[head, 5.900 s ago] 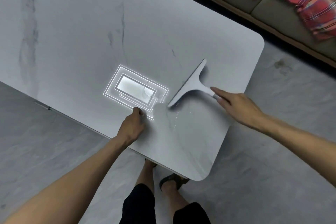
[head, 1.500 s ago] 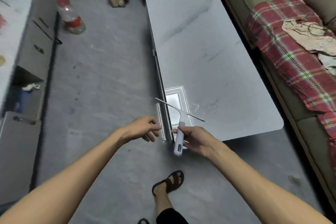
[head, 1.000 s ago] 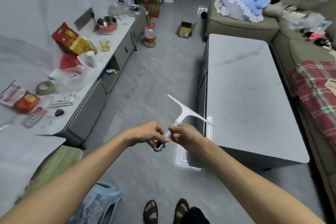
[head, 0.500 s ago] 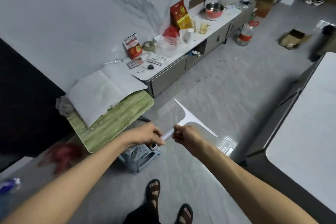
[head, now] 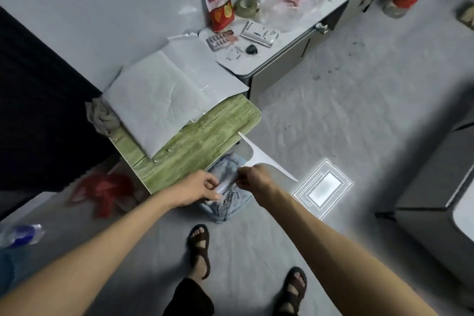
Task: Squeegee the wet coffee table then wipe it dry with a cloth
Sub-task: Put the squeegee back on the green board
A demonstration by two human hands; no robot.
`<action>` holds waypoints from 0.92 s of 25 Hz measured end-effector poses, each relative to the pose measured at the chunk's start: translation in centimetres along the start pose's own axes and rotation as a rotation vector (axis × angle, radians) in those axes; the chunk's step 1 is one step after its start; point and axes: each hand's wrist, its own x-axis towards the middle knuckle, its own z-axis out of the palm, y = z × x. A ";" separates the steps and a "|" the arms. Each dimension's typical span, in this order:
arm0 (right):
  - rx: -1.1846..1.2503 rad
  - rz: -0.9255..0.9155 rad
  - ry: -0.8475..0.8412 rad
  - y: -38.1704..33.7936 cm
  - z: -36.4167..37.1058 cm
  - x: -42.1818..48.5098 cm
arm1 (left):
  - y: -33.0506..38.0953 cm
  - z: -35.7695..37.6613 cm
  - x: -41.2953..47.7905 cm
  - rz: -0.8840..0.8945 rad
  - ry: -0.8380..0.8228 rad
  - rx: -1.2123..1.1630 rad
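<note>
I hold a white T-shaped squeegee (head: 259, 158) in mid-air with both hands. My left hand (head: 198, 187) grips the end of its handle and my right hand (head: 252, 178) grips the handle nearer the blade. The blade points up and away over the floor, beside a small green wood-grain table (head: 197, 146). Only a corner of the grey coffee table (head: 436, 187) shows at the right edge. A crumpled grey cloth (head: 101, 119) lies at the back of the green table.
A large white sheet (head: 164, 90) covers part of the green table. A blue bag (head: 228, 200) sits on the floor under my hands, red plastic (head: 102, 190) to its left. A long grey cabinet (head: 289, 41) holds packets and bags. My sandalled feet (head: 198, 246) stand below.
I have turned away from the coffee table toward the green table. My left hand joined my right on the squeegee handle, and both hands came closer to the green table's edge.
</note>
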 end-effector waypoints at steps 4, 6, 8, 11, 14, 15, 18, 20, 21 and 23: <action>-0.081 -0.013 0.038 1.2 8.9 12.8 | -10.0 -4.6 11.2 -0.040 0.069 -0.023; -0.102 -0.059 0.060 1.9 12.3 18.9 | -14.1 -6.0 16.6 -0.031 0.129 -0.004; -0.128 -0.109 0.084 2.2 14.6 24.1 | -17.2 -7.1 21.2 0.004 0.188 0.050; -0.152 -0.170 0.122 2.8 17.2 30.0 | -20.6 -7.7 26.7 0.047 0.264 0.065; -0.199 -0.186 0.146 4.4 19.0 33.5 | -22.8 -7.5 29.7 0.055 0.383 0.240; -0.247 -0.172 0.150 4.8 19.4 33.8 | -23.2 -7.3 30.0 0.053 0.404 0.289; -0.266 -0.192 0.109 5.3 19.3 33.8 | -23.2 -6.9 29.6 0.065 0.451 0.432; -0.181 -0.182 0.070 5.3 17.7 32.7 | -22.5 -6.7 28.4 0.104 0.533 0.506; -0.150 -0.180 0.056 5.6 16.3 31.9 | -21.9 -6.4 27.5 0.144 0.572 0.468; -0.214 -0.173 0.055 7.8 13.1 30.1 | -20.6 -4.9 25.9 0.229 0.550 0.298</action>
